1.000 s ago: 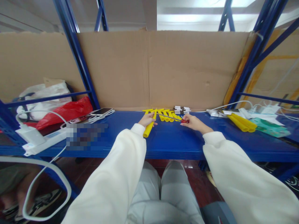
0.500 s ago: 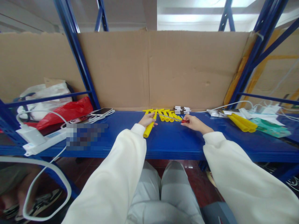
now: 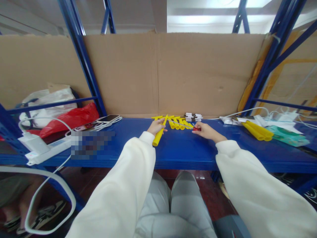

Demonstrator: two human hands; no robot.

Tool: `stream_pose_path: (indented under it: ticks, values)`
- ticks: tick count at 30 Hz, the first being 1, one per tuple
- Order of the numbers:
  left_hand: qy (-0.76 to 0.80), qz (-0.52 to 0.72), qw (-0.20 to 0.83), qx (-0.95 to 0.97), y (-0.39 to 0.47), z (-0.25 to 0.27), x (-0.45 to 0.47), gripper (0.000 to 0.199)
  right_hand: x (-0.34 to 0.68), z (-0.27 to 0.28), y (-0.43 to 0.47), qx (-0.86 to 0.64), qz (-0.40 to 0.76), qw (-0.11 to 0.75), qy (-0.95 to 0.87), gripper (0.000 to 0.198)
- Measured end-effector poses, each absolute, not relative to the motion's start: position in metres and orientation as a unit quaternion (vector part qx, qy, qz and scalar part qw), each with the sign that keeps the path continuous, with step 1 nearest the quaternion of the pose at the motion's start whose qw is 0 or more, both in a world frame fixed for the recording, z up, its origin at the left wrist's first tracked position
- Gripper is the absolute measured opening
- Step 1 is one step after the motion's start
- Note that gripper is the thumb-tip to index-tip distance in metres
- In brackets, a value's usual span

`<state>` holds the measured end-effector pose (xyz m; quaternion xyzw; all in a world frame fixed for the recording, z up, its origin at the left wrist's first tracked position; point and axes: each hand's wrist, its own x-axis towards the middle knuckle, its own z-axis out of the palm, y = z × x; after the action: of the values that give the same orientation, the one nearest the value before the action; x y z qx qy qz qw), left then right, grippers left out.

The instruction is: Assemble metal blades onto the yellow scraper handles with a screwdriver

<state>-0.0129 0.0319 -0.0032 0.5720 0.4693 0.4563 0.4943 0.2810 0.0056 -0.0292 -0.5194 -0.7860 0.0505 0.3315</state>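
At the middle of the blue metal shelf board, two bare hands at work over smooth, glossy painted steel. Left hand: fingers closed around a yellow tapered tube, smooth, plastic-looking, held aslant, wide end toward the person, narrow end pointing away. Right hand: closed on the red handle of a screwdriver-like tool, its long, thin metal shaft reaching left to the tube's narrow end; whether the tip touches or enters cannot be told. Sleeves: cream, soft, thick knit, gathered at the cuffs.

Just behind the hands: a row of like yellow tubes, lying side by side; next to it, a small stack of white cylindrical pieces with black bands. Right of the hands, well apart: two larger yellow tubes, lying together beside a teal, shiny packet.

Left side: dark-screened phone on white cables; crumpled red plastic bag; white power strip, oblong, with a boxy adapter. Behind all: upright brown cardboard panel, matt, with a vertical crease
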Motion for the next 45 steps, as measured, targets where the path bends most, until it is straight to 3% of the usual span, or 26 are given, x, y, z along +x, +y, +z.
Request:
stream_pose_path:
  ticks: [13,18,26,35,45]
  values:
    - [0.501,0.468,0.452,0.57,0.032,-0.002,-0.011,0.06,0.284,-0.029,0.007,-0.511,0.035,0.324,-0.795,0.023]
    - [0.496,0.486,0.429,0.579,0.04,-0.005,-0.015,0.067,0.285,-0.028,0.007,-0.529,0.022,0.308,-0.79,0.018]
    - [0.492,0.496,0.35,0.625,0.055,-0.021,-0.012,0.059,0.289,-0.029,0.01,-0.587,-0.027,0.207,-0.782,0.013]
    - [0.511,0.502,0.435,0.546,0.055,-0.026,-0.005,0.077,0.288,-0.027,0.006,-0.617,-0.046,0.129,-0.775,0.018]
    - [0.536,0.478,0.396,0.572,0.07,-0.027,0.007,0.077,0.284,-0.024,0.006,-0.623,-0.044,0.094,-0.775,0.019]
